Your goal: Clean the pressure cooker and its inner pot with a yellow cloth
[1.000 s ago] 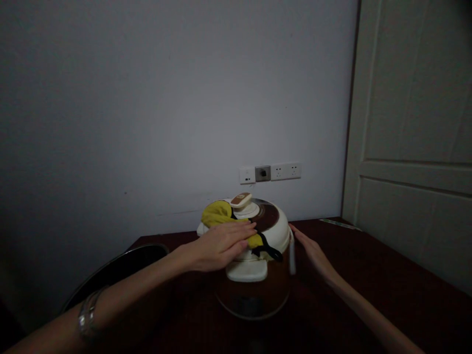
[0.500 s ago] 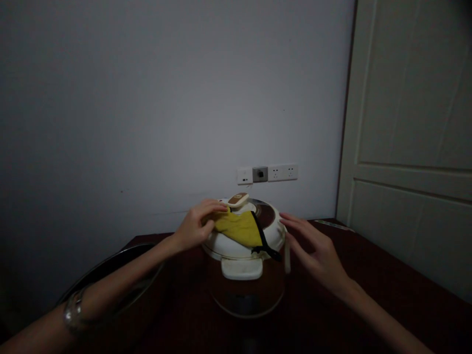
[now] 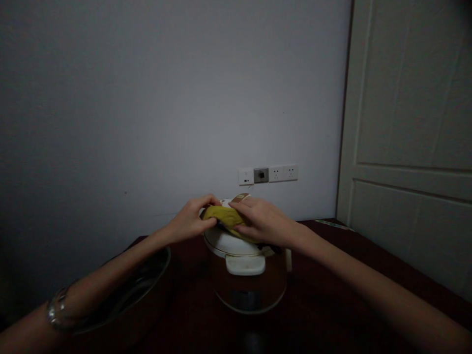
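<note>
Fig.: head view, two bare hands at a cooker. Versus 0.5 s ago, we are seeing the right hand [image 3: 262, 223], then spread open and clear of the lid on its right, now lying over the lid w/ fingers closed on the yellow cloth [image 3: 224, 215]. The cloth, then lying flat as a triangle on the lid's front, is now bunched into a roll. The left hand [image 3: 190, 223] is keeping its curled-finger pinch on the cloth's left end. The black strap seen before is now mostly hidden under the right hand.

Cloth position: on top of the white lid [image 3: 226, 242], just in front of the lid knob [image 3: 239, 197], betw. both hands. Its long axis is running left–right, ends pointing to each hand.

Near to far, we are noting a bracelet [image 3: 57, 314] on the left wrist, a dark round pan [image 3: 147, 278] at left, a dark red-brown table [image 3: 332, 305] carrying the cooker body [image 3: 250, 287], then wall sockets [image 3: 268, 174] on a pale wall [image 3: 147, 98], and a panelled door [image 3: 409, 123] at right. Lighting is dim.
</note>
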Tool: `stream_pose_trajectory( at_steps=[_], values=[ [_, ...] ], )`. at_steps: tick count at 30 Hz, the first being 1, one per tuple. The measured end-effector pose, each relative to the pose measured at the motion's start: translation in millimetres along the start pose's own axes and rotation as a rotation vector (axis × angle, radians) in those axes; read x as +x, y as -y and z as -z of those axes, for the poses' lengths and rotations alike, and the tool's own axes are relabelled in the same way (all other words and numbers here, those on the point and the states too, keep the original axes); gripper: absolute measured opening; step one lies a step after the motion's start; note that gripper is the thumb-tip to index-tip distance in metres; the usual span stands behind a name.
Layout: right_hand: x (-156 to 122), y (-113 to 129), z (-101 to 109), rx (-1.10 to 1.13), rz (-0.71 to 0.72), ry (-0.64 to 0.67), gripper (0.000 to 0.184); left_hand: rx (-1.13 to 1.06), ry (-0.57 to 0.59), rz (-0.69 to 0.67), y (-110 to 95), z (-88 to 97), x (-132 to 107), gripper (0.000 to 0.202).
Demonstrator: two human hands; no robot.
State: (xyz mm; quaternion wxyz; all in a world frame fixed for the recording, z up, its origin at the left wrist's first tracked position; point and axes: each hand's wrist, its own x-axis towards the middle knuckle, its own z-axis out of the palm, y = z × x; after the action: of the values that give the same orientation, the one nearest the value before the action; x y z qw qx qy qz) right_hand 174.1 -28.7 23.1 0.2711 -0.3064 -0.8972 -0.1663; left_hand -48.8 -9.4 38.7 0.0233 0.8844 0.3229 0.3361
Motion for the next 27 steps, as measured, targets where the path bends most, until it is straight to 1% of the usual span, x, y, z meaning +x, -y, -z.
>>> stream_pose_trajectory(
  at_steps=[2, 4, 6, 7, 8, 9, 10, 11, 12, 14, 16, 18, 19, 20, 21, 23, 24, 25, 26, 27],
  values=[
    [-1.1, -3.3, 18.5, 0.013, -0.04, 0.011, 0.028, -0.033, 0.088, 0.08, -18.6, 15.7, 3.3, 0.024],
    [-2.6, -5.8, 37.3, 0.013, -0.073, 0.02, 0.017, -0.133, 0.232, 0.161, -34.1, 26.9, 6.9, 0.035],
    [-3.2, -6.3, 51.5, -0.032, -0.108, -0.009, 0.012, -0.252, 0.362, 0.212, -44.7, 30.1, 11.2, 0.039],
    [-3.2, -5.5, 55.6, -0.083, -0.136, -0.047, 0.012, -0.304, 0.398, 0.227, -48.1, 28.3, 13.7, 0.037],
    [-3.4, -4.0, 57.4, -0.149, -0.175, -0.095, 0.012, -0.347, 0.407, 0.244, -50.5, 24.5, 16.4, 0.034],
    [-3.8, -1.9, 57.1, -0.221, -0.218, -0.147, 0.013, -0.386, 0.385, 0.266, -52.0, 19.0, 19.3, 0.032],
    [-4.8, 0.6, 54.6, -0.28, -0.259, -0.193, 0.014, -0.421, 0.336, 0.296, -53.0, 12.4, 22.4, 0.03],
    [-6.5, 3.5, 50.5, -0.31, -0.293, -0.232, 0.015, -0.455, 0.27, 0.331, -53.5, 5.2, 25.6, 0.029],
    [-8.9, 6.5, 45.1, -0.293, -0.312, -0.258, 0.016, -0.492, 0.198, 0.365, -53.9, -2.0, 29.0, 0.027],
    [-15.2, 12.6, 32.2, -0.109, -0.332, -0.284, 0.024, -0.607, 0.045, 0.414, -55.6, -15.3, 35.8, 0.025],
    [-22.0, 18.2, 19.1, 0.156, -0.333, -0.312, 0.041, -0.773, -0.061, 0.438, -60.1, -26.0, 42.3, 0.025],
    [-27.6, 21.7, 8.8, 0.341, -0.31, -0.367, 0.064, -0.937, -0.12, 0.447, -68.3, -34.0, 47.8, 0.027],
    [-29.9, 21.8, 5.3, 0.392, -0.294, -0.409, 0.072, -0.994, -0.135, 0.444, -73.3, -36.7, 49.7, 0.03],
    [-32.3, 20.3, 3.1, 0.432, -0.281, -0.45, 0.073, -1.032, -0.135, 0.438, -78.5, -38.5, 50.7, 0.033],
    [-35.2, 16.8, 1.9, 0.476, -0.282, -0.485, 0.068, -1.051, -0.124, 0.425, -83.4, -38.9, 50.5, 0.036],
    [-44.0, 2.7, 1.9, 0.577, -0.332, -0.523, 0.047, -1.009, -0.072, 0.36, -89.4, -35.4, 45.8, 0.04],
    [-50.2, -8.2, 2.2, 0.616, -0.378, -0.538, 0.039, -0.935, -0.046, 0.309, -89.3, -31.5, 41.2, 0.039],
    [-57.6, -21.4, 2.2, 0.631, -0.434, -0.563, 0.034, -0.828, -0.043, 0.263, -86.3, -26.7, 35.2, 0.037],
    [-65.7, -36.7, 1.4, 0.618, -0.501, -0.609, 0.033, -0.694, -0.07, 0.224, -79.9, -21.6, 28.3, 0.034],
    [-74.0, -53.5, -0.3, 0.571, -0.569, -0.685, 0.032, -0.539, -0.149, 0.212, -69.7, -16.9, 20.8, 0.028]
  ],
)
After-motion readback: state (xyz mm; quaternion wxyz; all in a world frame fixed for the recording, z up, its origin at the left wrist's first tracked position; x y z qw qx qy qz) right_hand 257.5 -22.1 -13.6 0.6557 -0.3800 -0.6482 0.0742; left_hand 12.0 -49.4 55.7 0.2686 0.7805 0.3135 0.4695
